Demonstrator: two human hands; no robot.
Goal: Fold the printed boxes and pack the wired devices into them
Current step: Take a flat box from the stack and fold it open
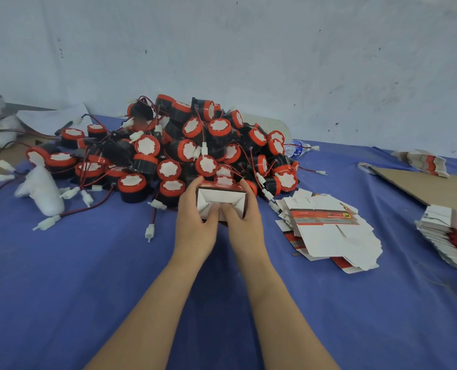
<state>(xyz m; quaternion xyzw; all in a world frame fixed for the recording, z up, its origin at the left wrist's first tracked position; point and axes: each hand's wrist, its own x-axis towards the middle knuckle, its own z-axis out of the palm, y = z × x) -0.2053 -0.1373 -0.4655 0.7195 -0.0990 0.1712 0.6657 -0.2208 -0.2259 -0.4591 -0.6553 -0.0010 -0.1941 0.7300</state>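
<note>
Left hand [195,222] grips the left side of the printed box [219,194], thumb on the white end flap. Right hand [244,222] grips the right side, thumb pressing the same flap. Box is held just in front of the pile of wired devices [195,145]. Flat boxes [326,236] lie right of the pile on the blue bench [88,263], second stack [449,233] farther right. Water bottle [296,148] at the pile's right edge.
</note>
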